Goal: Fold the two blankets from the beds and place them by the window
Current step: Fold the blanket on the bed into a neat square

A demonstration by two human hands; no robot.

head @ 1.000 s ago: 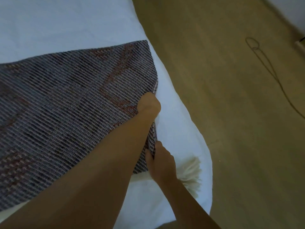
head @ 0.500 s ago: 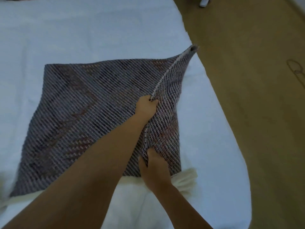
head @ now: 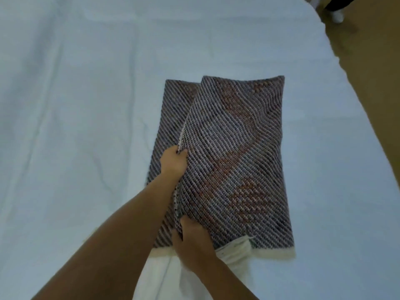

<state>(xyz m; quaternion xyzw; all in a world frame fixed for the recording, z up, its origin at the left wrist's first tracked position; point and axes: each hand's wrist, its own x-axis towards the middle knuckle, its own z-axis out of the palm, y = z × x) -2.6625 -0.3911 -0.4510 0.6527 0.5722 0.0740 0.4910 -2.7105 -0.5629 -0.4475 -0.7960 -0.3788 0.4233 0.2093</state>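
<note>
I'm counting 1 blanket, which is showing 2 layers where it's folded over. 2 hands are showing: left hand and right hand. 1 bed is showing and 1 strip of floor is running along the right. 1 small white object is sitting top right and 1 dark shape is sitting by it, both too blurred to identify.

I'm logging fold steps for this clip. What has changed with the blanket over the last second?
The left hand and right hand carried the right edge of the blanket up and over to the left, so it lies folded in half, with a strip of the lower layer showing at the left. Unchanged: both hands still pinch that edge, and the blanket rests on the white bed.
</note>
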